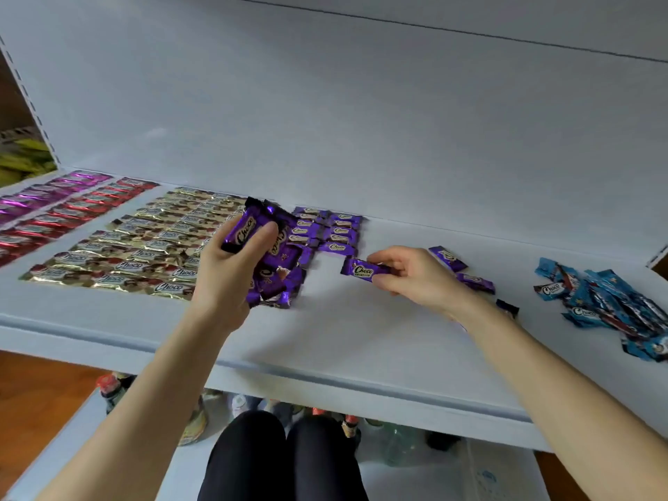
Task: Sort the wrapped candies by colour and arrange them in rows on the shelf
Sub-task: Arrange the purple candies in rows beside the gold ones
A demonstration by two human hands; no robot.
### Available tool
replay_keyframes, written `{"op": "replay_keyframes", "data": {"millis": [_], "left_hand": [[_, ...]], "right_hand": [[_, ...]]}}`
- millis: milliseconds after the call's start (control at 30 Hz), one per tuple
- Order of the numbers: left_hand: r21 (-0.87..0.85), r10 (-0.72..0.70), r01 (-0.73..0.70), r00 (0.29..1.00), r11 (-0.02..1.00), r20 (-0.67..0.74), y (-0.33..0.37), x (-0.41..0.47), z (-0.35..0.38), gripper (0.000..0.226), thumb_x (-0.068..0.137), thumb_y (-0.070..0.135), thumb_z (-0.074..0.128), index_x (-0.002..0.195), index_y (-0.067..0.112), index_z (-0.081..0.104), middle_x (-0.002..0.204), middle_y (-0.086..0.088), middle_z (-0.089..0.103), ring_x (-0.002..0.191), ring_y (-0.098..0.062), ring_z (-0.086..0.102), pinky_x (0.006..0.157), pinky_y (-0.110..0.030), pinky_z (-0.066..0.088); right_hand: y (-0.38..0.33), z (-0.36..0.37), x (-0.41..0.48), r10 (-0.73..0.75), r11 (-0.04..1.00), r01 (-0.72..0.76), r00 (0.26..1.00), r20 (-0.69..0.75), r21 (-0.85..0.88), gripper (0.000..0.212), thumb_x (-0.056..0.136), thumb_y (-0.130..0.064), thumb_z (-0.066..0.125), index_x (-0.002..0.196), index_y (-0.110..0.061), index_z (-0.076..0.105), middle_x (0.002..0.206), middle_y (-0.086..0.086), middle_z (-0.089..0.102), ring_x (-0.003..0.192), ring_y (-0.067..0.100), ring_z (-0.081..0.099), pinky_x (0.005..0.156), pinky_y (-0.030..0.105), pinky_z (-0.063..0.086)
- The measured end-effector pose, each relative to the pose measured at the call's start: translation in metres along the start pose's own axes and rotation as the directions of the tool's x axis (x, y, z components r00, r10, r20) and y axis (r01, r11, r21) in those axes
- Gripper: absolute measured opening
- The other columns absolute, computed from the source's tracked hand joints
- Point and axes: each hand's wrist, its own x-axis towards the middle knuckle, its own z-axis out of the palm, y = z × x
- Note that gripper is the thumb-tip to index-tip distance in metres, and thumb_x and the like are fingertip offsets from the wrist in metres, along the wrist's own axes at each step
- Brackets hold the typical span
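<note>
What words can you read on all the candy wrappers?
"Choco": purple foil-wrapped candy gripped in the left hand.
"Choco": small purple wrapped candy pinched by the right hand.
"Choco": gold wrapped candies in rows.
"Choco": blue wrapped candies in a pile.
Red wrapped candies and pink wrapped candies: too blurred to read.

The person is wearing snug black fabric trousers (282, 461) at bottom centre; the left forearm (155, 392) and right forearm (564, 385) are going bare.
</note>
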Motion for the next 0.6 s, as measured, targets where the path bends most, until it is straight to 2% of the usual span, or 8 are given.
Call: {"op": "replay_keyframes", "data": {"millis": [167,267,367,433,600], "left_hand": [[-0.07,-0.051,0.049,0.998,0.996,-0.024,0.002,0.003,-0.017,0.007,0.086,0.013,0.064,0.083,0.019,0.061,0.071,-0.002,0.064,0.056,-0.015,0.065,0.052,-0.038,0.058],[-0.101,-0.071,0.069,0.997,0.993,-0.011,-0.002,0.002,-0.02,0.008,0.087,0.013,0.062,0.083,0.02,0.062,0.068,-0.001,0.066,0.055,-0.016,0.065,0.049,-0.034,0.057],[-0.133,-0.071,0.07,0.997,0.989,0.0,-0.004,0.0,-0.02,0.007,0.085,0.013,0.062,0.085,0.02,0.064,0.07,0.0,0.069,0.059,-0.016,0.068,0.051,-0.035,0.058],[-0.143,-0.069,0.067,0.998,0.987,-0.006,-0.004,-0.001,-0.022,0.007,0.084,0.014,0.062,0.088,0.02,0.065,0.071,0.0,0.069,0.059,-0.016,0.068,0.052,-0.035,0.058],[-0.141,-0.086,0.083,0.996,0.987,-0.014,-0.005,-0.005,-0.025,0.011,0.083,0.017,0.063,0.093,0.022,0.064,0.073,0.002,0.071,0.06,-0.015,0.068,0.052,-0.035,0.058]], "right_hand": [[0.0,0.021,0.023,-0.026,0.972,0.024,1.0,-0.005,-0.233,0.031,0.085,-0.009,0.063,0.115,-0.008,0.059,0.11,0.003,0.063,0.097,0.012,0.058,0.072,0.011,0.04],[0.006,0.027,0.024,-0.086,0.929,0.048,0.992,-0.089,-0.367,0.035,0.085,-0.019,0.065,0.118,-0.012,0.059,0.113,0.0,0.06,0.094,0.007,0.052,0.07,0.01,0.033],[0.007,0.029,0.022,-0.123,0.913,0.065,0.985,-0.119,-0.403,0.025,0.085,-0.023,0.065,0.107,-0.013,0.066,0.101,-0.003,0.059,0.089,0.007,0.051,0.063,0.01,0.033],[0.005,0.03,0.024,-0.146,0.906,0.085,0.982,-0.117,-0.415,0.016,0.086,-0.018,0.063,0.099,-0.011,0.069,0.096,-0.001,0.061,0.087,0.011,0.054,0.063,0.006,0.034],[0.0,0.035,0.033,-0.214,0.889,0.145,0.97,-0.114,-0.435,0.015,0.087,-0.009,0.059,0.095,-0.004,0.07,0.1,0.008,0.066,0.095,0.02,0.058,0.069,0.015,0.033]]}}
